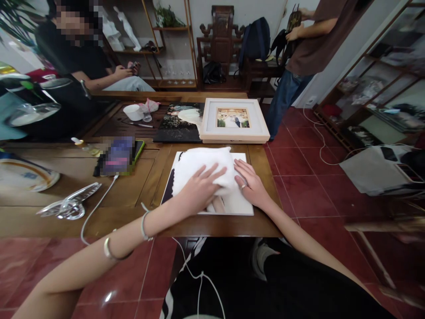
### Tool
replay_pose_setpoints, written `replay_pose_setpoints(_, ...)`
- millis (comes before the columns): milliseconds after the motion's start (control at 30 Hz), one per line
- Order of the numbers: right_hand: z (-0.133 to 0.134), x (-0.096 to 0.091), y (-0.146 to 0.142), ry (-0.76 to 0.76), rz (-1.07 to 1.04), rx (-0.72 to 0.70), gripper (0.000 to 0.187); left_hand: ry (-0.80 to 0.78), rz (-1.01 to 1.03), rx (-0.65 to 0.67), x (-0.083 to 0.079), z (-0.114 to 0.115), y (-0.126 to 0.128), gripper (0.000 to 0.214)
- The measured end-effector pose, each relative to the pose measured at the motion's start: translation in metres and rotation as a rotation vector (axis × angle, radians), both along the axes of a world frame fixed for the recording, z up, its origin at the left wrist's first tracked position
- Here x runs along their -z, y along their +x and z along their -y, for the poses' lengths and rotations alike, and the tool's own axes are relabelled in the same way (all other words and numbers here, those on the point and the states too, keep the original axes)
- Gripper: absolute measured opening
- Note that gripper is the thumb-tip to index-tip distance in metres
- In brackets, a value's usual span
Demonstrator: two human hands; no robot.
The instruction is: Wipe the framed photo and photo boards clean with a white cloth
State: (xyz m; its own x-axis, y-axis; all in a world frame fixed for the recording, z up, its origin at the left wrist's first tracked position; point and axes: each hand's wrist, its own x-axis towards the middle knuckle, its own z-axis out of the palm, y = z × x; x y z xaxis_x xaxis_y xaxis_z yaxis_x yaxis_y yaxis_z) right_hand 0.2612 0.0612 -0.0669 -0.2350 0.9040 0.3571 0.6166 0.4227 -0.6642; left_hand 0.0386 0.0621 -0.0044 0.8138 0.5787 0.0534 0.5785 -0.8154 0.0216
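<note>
A white cloth (192, 170) lies folded over a photo panel (244, 208) near the table's front edge, covering much of its picture. My left hand (204, 186) rests flat on the cloth with fingers spread. On the right part of the panel, beside the cloth, my right hand (250, 184) lies with its fingers stretched out and a ring on one finger. Just behind the panel sits a pale wooden picture frame (206, 119) with a wedding photo in it. A dark photo panel (172, 126) lies partly under or against that frame.
To the left are a phone (117, 155) on a white cable, a clear hair claw (71, 204), a small dropper bottle (84, 146) and a white cup (133, 112). One person (83, 57) sits behind the table; another (308, 53) stands at the right, holding a bag.
</note>
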Motion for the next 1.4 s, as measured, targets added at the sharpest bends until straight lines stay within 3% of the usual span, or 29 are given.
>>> replay_pose_setpoints(167,0.001,0.001,0.0,-0.001,-0.024,-0.004,0.043,0.036,-0.024,-0.097,0.001,-0.044,0.009,0.03)
replay_pose_setpoints(300,0.0,0.001,0.0,-0.002,-0.016,-0.004,0.044,0.06,-0.033,-0.119,0.003,-0.044,0.015,0.027)
replay_pose_setpoints(400,0.0,0.001,0.0,0.007,-0.001,-0.003,0.044,0.076,-0.045,-0.096,0.005,-0.019,0.019,0.023)
replay_pose_setpoints(633,0.001,-0.001,-0.001,0.015,0.007,0.004,0.043,0.184,0.032,-0.026,0.017,0.074,0.018,0.01)
replay_pose_setpoints(767,0.001,-0.002,-0.001,0.018,-0.006,-0.022,0.043,0.176,0.045,0.011,0.01,0.098,0.019,0.012)
replay_pose_setpoints(900,-0.001,-0.001,0.001,0.017,-0.057,-0.031,0.044,0.156,0.029,0.02,0.005,0.096,0.041,0.015)
replay_pose_setpoints(1100,-0.003,-0.004,0.004,-0.017,-0.131,0.005,0.04,0.176,0.091,-0.045,0.016,0.091,0.065,0.017)
replay_pose_setpoints(1233,-0.001,-0.005,0.001,-0.003,-0.069,0.014,0.04,0.172,0.073,-0.105,0.02,0.082,0.053,0.022)
replay_pose_setpoints(1400,0.001,-0.003,-0.002,-0.005,-0.043,0.04,0.041,0.113,0.073,-0.251,0.016,0.062,0.02,0.022)
